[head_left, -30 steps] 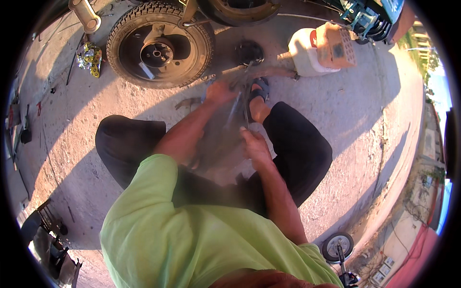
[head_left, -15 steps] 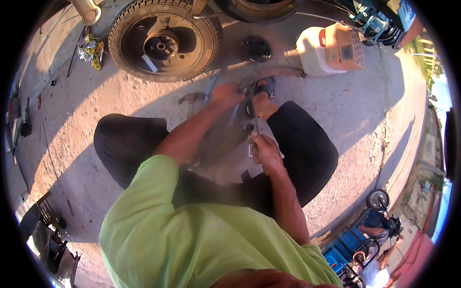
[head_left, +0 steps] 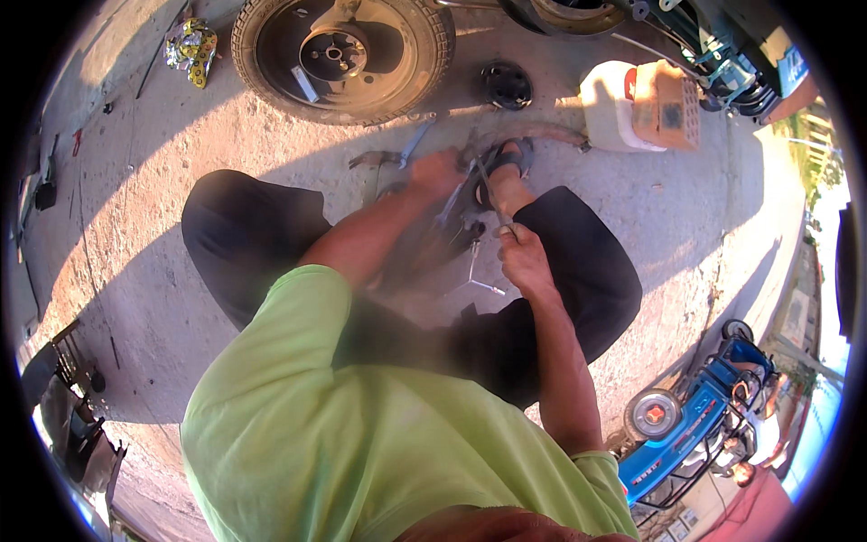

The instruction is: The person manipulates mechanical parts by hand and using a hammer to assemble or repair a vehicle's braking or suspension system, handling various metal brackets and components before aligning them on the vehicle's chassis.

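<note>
Nearest, a shiny three-armed wrench (head_left: 474, 275) lies just to the left of the right hand (head_left: 526, 257), whose grip is clenched around the near end of a thin metal bar (head_left: 496, 200). From this grip the bar goes forward, its long axis slanting somewhat to the left, and its far end is close beside the left hand (head_left: 440, 170); whether that hand is grasping something, I cannot tell. Farther, beyond both hands, there is a big wheel (head_left: 341, 56)
</note>
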`<move>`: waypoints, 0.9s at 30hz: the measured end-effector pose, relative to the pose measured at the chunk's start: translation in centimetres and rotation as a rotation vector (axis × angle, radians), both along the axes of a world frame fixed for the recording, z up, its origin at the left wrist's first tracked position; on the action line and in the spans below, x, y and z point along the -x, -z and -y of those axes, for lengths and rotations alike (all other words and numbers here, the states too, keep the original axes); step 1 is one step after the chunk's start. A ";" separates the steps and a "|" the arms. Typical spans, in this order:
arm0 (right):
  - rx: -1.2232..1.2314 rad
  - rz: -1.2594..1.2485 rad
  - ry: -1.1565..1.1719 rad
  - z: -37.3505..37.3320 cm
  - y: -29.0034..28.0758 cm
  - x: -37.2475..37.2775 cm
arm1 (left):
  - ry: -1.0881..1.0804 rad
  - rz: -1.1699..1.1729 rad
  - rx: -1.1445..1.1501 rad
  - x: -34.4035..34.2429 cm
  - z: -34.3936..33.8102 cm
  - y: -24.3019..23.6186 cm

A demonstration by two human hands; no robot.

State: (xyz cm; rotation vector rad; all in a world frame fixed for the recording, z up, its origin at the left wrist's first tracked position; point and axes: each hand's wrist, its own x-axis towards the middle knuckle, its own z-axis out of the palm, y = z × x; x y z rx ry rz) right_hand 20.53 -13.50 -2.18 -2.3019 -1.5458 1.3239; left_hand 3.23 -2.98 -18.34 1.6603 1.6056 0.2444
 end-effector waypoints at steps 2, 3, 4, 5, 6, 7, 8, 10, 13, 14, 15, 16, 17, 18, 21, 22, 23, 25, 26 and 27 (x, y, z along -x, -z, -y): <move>0.028 -0.011 0.005 0.7 0.9 0.7 | 0.019 0.018 0.031 0.9 -0.2 0.3; 0.037 -0.009 0.010 1.0 1.1 1.1 | 0.035 0.022 0.032 1.1 -0.3 0.9; 0.038 0.004 0.008 1.2 1.1 1.6 | 0.043 0.024 0.035 1.4 0.0 2.0; 0.038 0.018 0.010 1.3 1.2 1.9 | 0.056 0.026 0.036 1.6 0.1 3.0; 0.019 0.049 -0.020 1.5 1.8 2.0 | 0.062 0.043 0.035 1.8 0.3 3.9; 0.000 0.084 -0.049 1.7 2.5 2.1 | 0.069 0.064 0.035 1.9 0.5 4.4; -0.019 0.119 -0.078 1.9 2.9 2.1 | 0.076 0.085 0.034 2.0 0.6 4.9; -0.011 0.119 -0.068 2.3 3.1 2.4 | 0.077 0.108 0.048 2.3 0.9 5.5; 0.016 0.115 -0.070 2.2 2.3 2.9 | 0.072 0.138 0.165 3.0 0.8 5.5; 0.026 0.113 -0.072 2.2 2.1 3.0 | 0.072 0.148 0.219 3.3 0.6 5.1; 0.024 0.118 -0.076 2.2 2.1 3.0 | 0.027 0.060 0.219 3.9 0.5 4.6; 0.021 0.122 -0.073 2.3 2.0 3.0 | -0.011 -0.029 0.218 4.6 0.1 3.4; 0.018 0.121 -0.068 2.5 2.1 3.2 | -0.047 -0.124 0.217 5.6 0.1 2.8; 0.019 0.121 -0.063 2.7 2.5 3.2 | -0.158 -0.185 0.241 6.4 0.7 2.7; 0.035 0.131 -0.054 3.6 4.0 3.4 | -0.367 -0.315 0.293 8.7 3.3 2.8; 0.046 0.141 -0.050 3.8 4.3 3.8 | -0.347 -0.323 0.299 9.1 4.0 3.2; 0.058 0.151 -0.044 4.1 4.5 4.1 | -0.327 -0.331 0.306 9.4 4.5 3.5; 0.059 0.127 -0.029 3.9 4.3 4.4 | -0.414 -0.397 0.352 9.8 4.8 2.6; 0.059 0.116 -0.021 4.0 4.2 4.5 | -0.457 -0.427 0.375 9.9 4.9 2.0; 0.056 0.133 -0.029 4.3 4.1 4.5 | -0.424 -0.316 0.488 10.5 5.0 2.5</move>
